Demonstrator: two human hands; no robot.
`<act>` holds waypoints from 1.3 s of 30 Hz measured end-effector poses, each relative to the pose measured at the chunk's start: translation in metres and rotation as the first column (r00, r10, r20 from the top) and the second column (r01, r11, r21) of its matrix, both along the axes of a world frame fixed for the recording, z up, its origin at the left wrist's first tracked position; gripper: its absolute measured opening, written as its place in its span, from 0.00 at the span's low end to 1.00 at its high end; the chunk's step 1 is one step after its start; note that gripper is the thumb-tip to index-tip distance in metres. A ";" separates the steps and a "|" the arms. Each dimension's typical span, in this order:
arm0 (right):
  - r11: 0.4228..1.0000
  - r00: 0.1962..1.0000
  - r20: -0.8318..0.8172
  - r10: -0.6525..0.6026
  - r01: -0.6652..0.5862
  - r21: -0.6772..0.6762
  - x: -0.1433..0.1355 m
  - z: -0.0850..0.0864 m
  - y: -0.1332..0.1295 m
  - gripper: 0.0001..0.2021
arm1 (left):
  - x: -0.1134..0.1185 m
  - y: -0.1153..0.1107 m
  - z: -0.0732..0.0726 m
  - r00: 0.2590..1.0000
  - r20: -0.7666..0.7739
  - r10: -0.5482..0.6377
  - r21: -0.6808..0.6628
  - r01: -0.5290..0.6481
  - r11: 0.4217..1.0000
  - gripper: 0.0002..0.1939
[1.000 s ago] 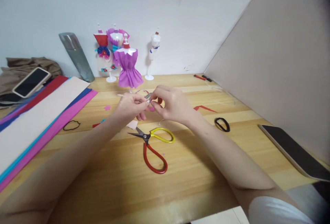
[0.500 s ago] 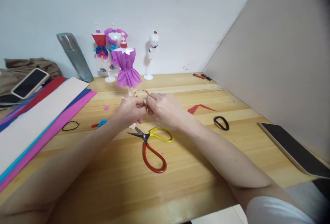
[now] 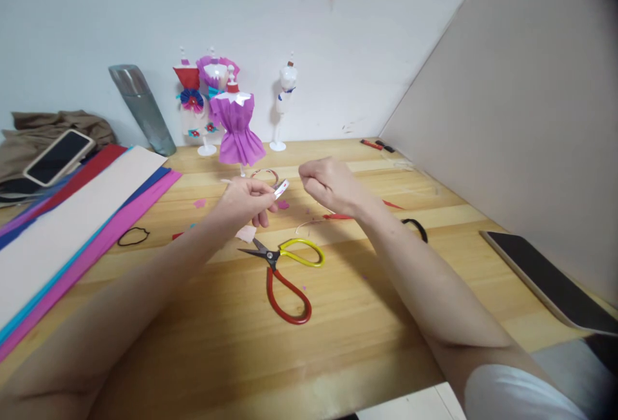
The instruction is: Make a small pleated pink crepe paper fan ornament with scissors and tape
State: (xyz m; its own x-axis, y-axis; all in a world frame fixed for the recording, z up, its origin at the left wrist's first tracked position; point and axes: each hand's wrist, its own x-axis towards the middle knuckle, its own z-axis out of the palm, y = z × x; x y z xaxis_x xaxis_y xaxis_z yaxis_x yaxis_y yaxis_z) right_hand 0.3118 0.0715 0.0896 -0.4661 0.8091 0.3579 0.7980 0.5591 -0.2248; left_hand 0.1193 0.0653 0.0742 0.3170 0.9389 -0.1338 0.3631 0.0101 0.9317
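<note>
Between its thumb and fingers, my left hand point(image 3: 248, 200) pinches a small white strip with reddish marks point(image 3: 282, 189). My right hand point(image 3: 329, 183) is raised a short way to the right of it, its fingers curled closed; what they hold, if anything, is hidden. Just below the hands lie scissors point(image 3: 270, 256), blades parted, with one yellow and one red handle. A pink paper scrap point(image 3: 283, 205) and a pale scrap point(image 3: 246, 234) are near my left hand. Red paper pieces point(image 3: 338, 216) lie under my right wrist.
Behind stand small mannequins, one in a purple crepe dress point(image 3: 237, 127), another mostly white point(image 3: 288, 78). At left are stacked paper sheets point(image 3: 87, 220), a phone point(image 3: 58, 157) and a bottle point(image 3: 142, 111). A dark tablet-like slab point(image 3: 545, 278) lies at right beside the partition point(image 3: 521, 117).
My hands, together before, have separated. The right one has moved right and slightly up; the white strip now shows in my left fingers.
</note>
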 end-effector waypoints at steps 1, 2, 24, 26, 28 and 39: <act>1.000 1.000 0.017 0.002 -0.002 -0.002 0.000 0.000 -0.001 0.14 | 0.000 0.000 0.000 1.000 0.002 -0.001 0.005 0.001 1.000 0.10; 1.000 1.000 0.021 0.010 -0.010 0.004 -0.001 0.000 -0.002 0.14 | -0.001 0.001 -0.001 1.000 0.005 -0.004 0.012 0.004 1.000 0.10; 0.984 0.886 0.457 0.074 -0.140 0.111 -0.038 -0.013 -0.019 0.09 | 0.004 -0.006 -0.001 0.974 -0.218 0.060 0.010 -0.060 0.998 0.10; 0.980 0.930 0.353 0.102 -0.155 0.126 -0.033 -0.014 -0.015 0.08 | 0.003 -0.005 0.000 0.979 -0.199 0.040 0.000 -0.041 0.999 0.10; 0.983 0.972 0.205 0.115 -0.141 0.118 -0.027 -0.015 -0.011 0.07 | 0.002 -0.003 0.001 0.986 -0.165 0.008 0.006 -0.007 1.000 0.10; 0.998 0.995 -0.071 0.069 -0.068 0.004 0.003 -0.002 0.003 0.07 | -0.002 0.001 0.004 0.998 -0.045 -0.031 0.010 0.031 0.999 0.10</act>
